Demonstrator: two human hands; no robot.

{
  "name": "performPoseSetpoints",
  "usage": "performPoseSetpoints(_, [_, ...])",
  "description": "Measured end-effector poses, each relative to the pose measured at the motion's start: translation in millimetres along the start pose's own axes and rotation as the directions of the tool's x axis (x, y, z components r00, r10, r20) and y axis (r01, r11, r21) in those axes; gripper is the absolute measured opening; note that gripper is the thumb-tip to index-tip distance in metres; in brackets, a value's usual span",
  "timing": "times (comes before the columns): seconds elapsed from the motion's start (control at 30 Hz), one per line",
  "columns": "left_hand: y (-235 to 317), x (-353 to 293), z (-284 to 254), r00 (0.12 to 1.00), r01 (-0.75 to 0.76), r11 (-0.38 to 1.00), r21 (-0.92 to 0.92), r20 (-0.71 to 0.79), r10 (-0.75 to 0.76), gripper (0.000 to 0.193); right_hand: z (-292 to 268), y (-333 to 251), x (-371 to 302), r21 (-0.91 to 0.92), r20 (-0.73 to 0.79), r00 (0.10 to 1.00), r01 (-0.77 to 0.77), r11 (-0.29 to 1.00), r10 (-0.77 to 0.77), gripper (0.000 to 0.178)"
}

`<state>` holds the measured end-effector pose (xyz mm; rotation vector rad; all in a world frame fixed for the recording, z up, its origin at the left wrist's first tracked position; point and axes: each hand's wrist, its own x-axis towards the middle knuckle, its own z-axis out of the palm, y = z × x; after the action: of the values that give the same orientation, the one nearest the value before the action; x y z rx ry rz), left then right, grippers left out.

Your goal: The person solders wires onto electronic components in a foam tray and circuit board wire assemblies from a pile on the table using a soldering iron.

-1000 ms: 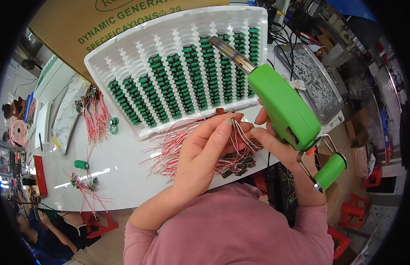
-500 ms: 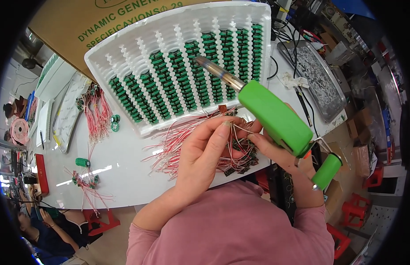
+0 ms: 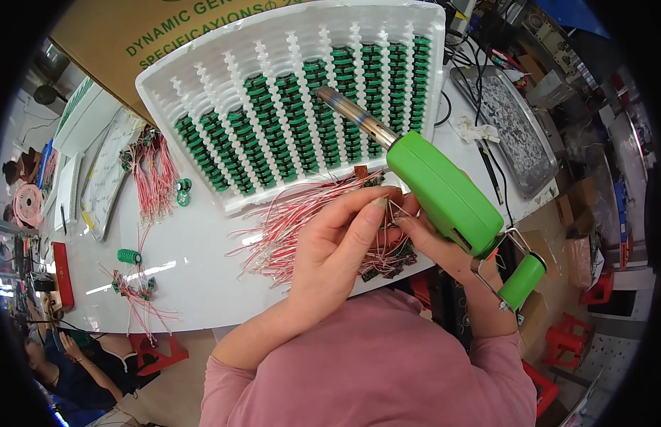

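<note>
A: Head view looks down on a white table (image 3: pixel 202 274), with the person's pink sleeves coming in from the lower edge. What is each hand doing?

B: The left hand (image 3: pixel 337 245) has its fingers drawn together, thumb and forefinger pinching thin wire ends at their tips. The right hand (image 3: pixel 433 245) meets it there with its fingertips, and it also carries the green soldering gun (image 3: pixel 444 193), gripped around the underside of its body.

A: Where does the gun point?

B: Its metal barrel slants up and to the left, the tip lying over the white tray (image 3: pixel 223 85). A green cylindrical piece on a wire frame sticks out below the right hand.

A: And the wires?

B: A loose bundle of red-and-white wires (image 3: pixel 287 228) lies on the table just under and to the left of the left hand, spreading toward the tray's near edge.

A: What fills the tray?

B: Rows of green wound coils (image 3: pixel 287 121), set in slotted channels.

A: Anything else nearby?

B: Smaller wire bunches (image 3: pixel 154 174) and a single green coil (image 3: pixel 129 255) lie further left; a grey metal tray (image 3: pixel 508 132) sits to the right.
</note>
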<state>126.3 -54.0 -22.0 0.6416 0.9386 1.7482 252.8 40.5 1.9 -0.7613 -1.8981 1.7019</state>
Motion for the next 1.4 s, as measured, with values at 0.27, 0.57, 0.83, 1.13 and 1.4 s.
performPoseSetpoints(0.27, [0, 1, -1, 0.999, -0.036, 0.998, -0.045, -0.004, 0.036, 0.026, 4, 4, 3, -0.050, -0.024, 0.997, 0.078, 0.996, -0.079, 0.034])
performPoseSetpoints(0.57, [1, 2, -6, 0.999, -0.002, 0.995, -0.098, -0.033, -0.001, 0.027, 4, 16, 5, -0.331, -0.017, 0.980, 0.184, 0.925, -0.200, 0.038])
performPoseSetpoints(0.83, [-3, 2, -10, 1.000, 0.006, 0.999, -0.053, -0.001, -0.006, 0.029, 14, 14, 8, -0.362, -0.058, 0.972, 0.193, 0.912, -0.229, 0.034])
performPoseSetpoints(1.13, [-1, 3, -10, 0.998, 0.048, 0.994, -0.098, -0.033, -0.051, 0.030, 16, 19, 5, -0.245, -0.054, 0.983, 0.157, 0.957, -0.175, 0.031])
performPoseSetpoints(1.4, [1, -1, -15, 0.999, 0.025, 1.000, 0.001, -0.044, -0.025, 0.029, 10, 22, 3, -0.367, -0.108, 0.962, 0.197, 0.909, -0.252, 0.039])
